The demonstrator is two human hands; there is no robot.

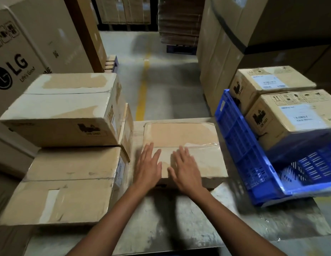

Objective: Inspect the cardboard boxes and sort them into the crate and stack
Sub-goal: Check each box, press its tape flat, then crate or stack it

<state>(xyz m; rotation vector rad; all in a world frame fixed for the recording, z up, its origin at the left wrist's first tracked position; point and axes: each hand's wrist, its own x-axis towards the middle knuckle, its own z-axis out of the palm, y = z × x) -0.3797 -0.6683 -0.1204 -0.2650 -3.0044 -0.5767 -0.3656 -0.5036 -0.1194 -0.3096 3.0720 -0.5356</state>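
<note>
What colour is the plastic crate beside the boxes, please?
The crate is bright blue, shown best in the head view.

A: Floor (172, 78): grey concrete, yellow line (142, 93) painted down the aisle.
B: Tall cartons (216, 61) wall the right side; LG-printed carton (22, 52) stands left. Flattened cardboard stack (177, 24) on a blue pallet (179, 48), far end. Light dim.

Dim indoor light, warm cast. Brightest patch on the floor aisle (161, 74) ahead; upper right corner sinks near black. Soft shadows pool on the metal table (198, 228). Faint glare off tape on the centre box (188, 137). Blue crate (244, 154) and left stack (68, 182) smeared with blur. Wide-angle bending at edges.
</note>
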